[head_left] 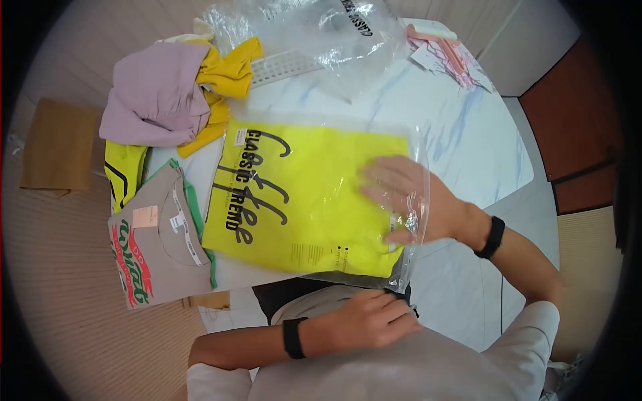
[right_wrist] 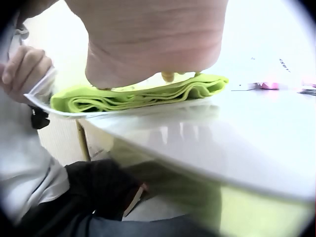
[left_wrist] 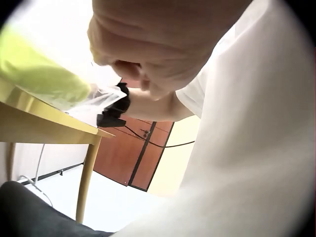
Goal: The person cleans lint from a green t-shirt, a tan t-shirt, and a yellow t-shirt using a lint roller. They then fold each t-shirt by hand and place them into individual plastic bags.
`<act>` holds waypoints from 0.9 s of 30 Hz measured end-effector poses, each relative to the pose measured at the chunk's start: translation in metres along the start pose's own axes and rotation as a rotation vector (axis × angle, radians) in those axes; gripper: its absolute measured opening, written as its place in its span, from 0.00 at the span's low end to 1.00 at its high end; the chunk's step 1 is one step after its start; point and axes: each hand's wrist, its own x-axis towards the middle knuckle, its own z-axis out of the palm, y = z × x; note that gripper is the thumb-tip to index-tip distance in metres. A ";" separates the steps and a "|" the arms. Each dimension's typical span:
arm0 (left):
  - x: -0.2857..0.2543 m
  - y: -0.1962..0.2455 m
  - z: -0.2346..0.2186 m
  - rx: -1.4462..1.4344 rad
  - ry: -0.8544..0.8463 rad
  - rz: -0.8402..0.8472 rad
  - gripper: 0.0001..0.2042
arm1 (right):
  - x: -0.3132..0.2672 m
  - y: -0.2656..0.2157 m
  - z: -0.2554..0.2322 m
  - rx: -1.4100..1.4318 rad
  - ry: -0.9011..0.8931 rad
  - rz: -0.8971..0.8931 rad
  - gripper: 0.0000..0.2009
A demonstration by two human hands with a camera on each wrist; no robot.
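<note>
A folded yellow T-shirt (head_left: 321,167) with black lettering lies in a clear plastic bag (head_left: 418,150) printed CLASSIC TREND. My right hand (head_left: 408,194) reaches into the bag's right-hand opening, and the bag's edge crosses near the wrist. Its straight fingers lie on the shirt under the plastic. In the right wrist view, that palm is over the shirt's layered folded edge (right_wrist: 143,101). My left hand (head_left: 378,317) hovers in front of my body, near the bag's lower right corner. Its fingers are loosely curled, with nothing seen in them.
A grey printed shirt (head_left: 160,234) with tags lies at the left of the table (head_left: 481,147). Behind it are a mauve garment (head_left: 157,93) and a mustard cloth (head_left: 231,70). More clear plastic (head_left: 314,33) lies at the back, with pink stringy items (head_left: 455,57) at the far right.
</note>
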 end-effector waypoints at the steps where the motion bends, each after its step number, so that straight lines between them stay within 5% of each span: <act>1: -0.007 0.002 -0.006 -0.125 -0.072 -0.071 0.11 | -0.006 -0.005 0.005 -0.023 -0.029 0.015 0.38; 2: -0.014 0.003 -0.012 -0.251 -0.146 -0.139 0.10 | -0.013 -0.011 0.010 -0.047 -0.056 0.033 0.39; 5: -0.029 -0.007 -0.025 -0.500 -0.281 -0.694 0.13 | -0.018 -0.008 0.014 -0.090 -0.102 0.099 0.40; 6: -0.036 -0.016 -0.025 -0.529 -0.496 -0.909 0.19 | -0.016 -0.005 0.014 -0.099 -0.116 0.115 0.40; 9: -0.040 -0.030 -0.022 -1.071 -0.309 -1.405 0.29 | -0.011 -0.008 0.018 -0.034 -0.054 0.113 0.39; 13: -0.035 -0.034 -0.008 -1.516 0.112 -1.482 0.29 | -0.005 -0.022 0.021 -0.093 -0.095 0.076 0.38; 19: -0.025 -0.033 0.000 -1.576 0.164 -1.451 0.25 | 0.004 -0.032 0.014 -0.070 -0.123 0.020 0.33; 22: -0.022 -0.033 -0.006 -1.464 -0.005 -1.522 0.23 | 0.000 -0.037 0.022 -0.111 -0.156 -0.009 0.26; 25: -0.021 -0.022 -0.042 -1.168 -0.398 -1.247 0.21 | -0.031 -0.011 0.025 0.070 -0.009 0.040 0.25; 27: -0.017 -0.013 -0.073 -0.772 -0.172 -0.924 0.17 | -0.044 -0.022 0.013 0.500 0.301 0.675 0.24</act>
